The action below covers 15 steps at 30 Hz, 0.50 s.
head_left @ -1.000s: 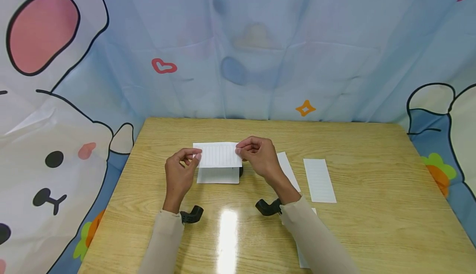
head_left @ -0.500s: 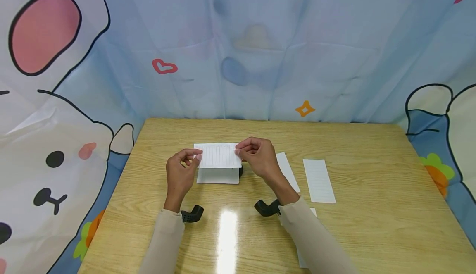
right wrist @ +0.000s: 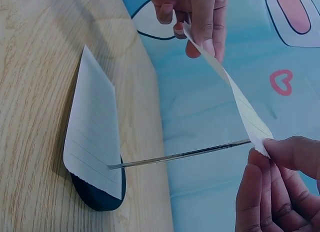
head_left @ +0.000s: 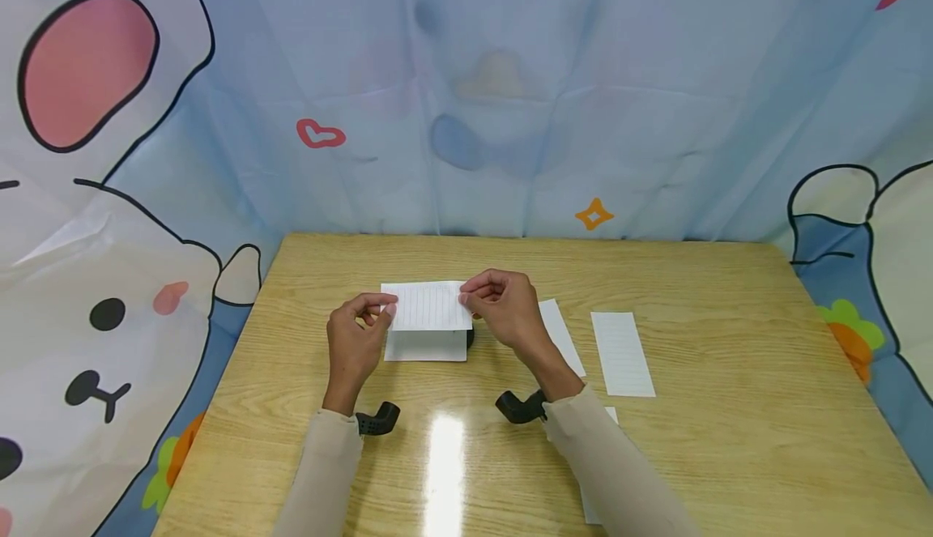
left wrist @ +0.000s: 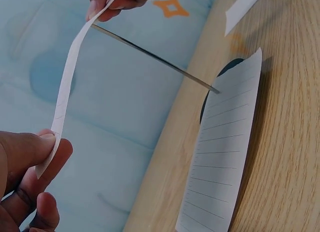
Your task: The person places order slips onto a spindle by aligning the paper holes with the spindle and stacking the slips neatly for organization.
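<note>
My left hand (head_left: pixel 355 343) pinches the left end of a lined white paper slip (head_left: pixel 426 307) between thumb and fingers. At the slip's other end, my right hand (head_left: pixel 506 306) pinches it the same way. The slip is raised above the table, slightly bowed. Below it, a bill spike has a thin metal rod (left wrist: pixel 155 57) rising from a dark rounded base (right wrist: pixel 97 198). A second lined slip (right wrist: pixel 92 127) lies low over that base, pierced by the rod near one end. The rod's tip meets the held slip close to my right fingers; whether it has gone through I cannot tell.
To the right on the wooden table (head_left: pixel 729 334) lie two more paper slips, one angled (head_left: pixel 563 338) beside my right wrist and one farther out (head_left: pixel 623 355). Another slip (head_left: pixel 592 511) is partly hidden beneath my right forearm. A printed curtain (head_left: pixel 510 75) hangs behind the table.
</note>
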Motion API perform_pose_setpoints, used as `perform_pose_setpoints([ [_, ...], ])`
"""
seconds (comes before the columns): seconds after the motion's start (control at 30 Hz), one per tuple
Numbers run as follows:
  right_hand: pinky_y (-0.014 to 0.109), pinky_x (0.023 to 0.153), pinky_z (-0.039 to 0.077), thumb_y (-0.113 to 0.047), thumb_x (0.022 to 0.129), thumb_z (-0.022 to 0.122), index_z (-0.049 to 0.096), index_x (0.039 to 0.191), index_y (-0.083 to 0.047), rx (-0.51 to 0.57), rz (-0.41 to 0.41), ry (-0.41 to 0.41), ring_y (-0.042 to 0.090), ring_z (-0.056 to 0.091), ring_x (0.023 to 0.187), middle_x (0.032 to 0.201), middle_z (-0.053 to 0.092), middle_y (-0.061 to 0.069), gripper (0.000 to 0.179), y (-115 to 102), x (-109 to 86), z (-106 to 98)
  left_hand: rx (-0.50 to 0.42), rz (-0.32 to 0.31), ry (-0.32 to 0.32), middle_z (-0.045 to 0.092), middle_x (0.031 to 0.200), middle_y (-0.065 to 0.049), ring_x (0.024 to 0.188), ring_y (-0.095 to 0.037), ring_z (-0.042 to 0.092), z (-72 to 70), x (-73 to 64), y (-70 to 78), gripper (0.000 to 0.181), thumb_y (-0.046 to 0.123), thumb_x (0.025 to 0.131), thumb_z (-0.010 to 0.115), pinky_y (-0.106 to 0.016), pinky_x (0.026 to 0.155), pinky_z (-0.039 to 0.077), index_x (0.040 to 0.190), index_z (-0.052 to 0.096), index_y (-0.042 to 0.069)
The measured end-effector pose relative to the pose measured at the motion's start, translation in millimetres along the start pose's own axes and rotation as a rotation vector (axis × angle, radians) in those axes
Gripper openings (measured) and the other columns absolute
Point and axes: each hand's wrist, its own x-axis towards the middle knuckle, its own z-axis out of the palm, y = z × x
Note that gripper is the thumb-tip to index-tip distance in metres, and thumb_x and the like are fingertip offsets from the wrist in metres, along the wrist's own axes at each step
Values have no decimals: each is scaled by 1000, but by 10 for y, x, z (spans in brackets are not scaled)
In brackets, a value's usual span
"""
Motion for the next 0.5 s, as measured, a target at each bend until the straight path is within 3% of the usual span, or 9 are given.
perform_pose_setpoints([
  [0.13, 35, 69, 61, -10, 95, 79, 80, 98, -7, -17, -10, 5, 41, 73, 83, 87, 75, 10, 4, 15, -1, 12, 8, -1, -2, 69, 89, -9, 79, -20, 54, 5, -2, -22, 8, 13, 98, 76, -25, 57, 36, 102, 83, 11],
  [0.33, 32, 67, 58, -8, 94, 77, 80, 96, -8, -91, -1, 8, 38, 73, 80, 86, 76, 7, 4, 131, -28, 52, 43, -23, -2, 69, 88, -11, 79, -23, 55, 13, -22, -59, 9, 13, 98, 76, -34, 72, 42, 101, 83, 10],
  [0.5, 28, 67, 58, -6, 93, 78, 80, 97, -7, -61, -11, -2, 43, 74, 84, 87, 77, 9, 4, 226, -26, 74, 69, -44, -4, 70, 87, -11, 78, -23, 55, 22, -26, -98, 8, 13, 98, 76, -34, 73, 42, 101, 83, 11],
])
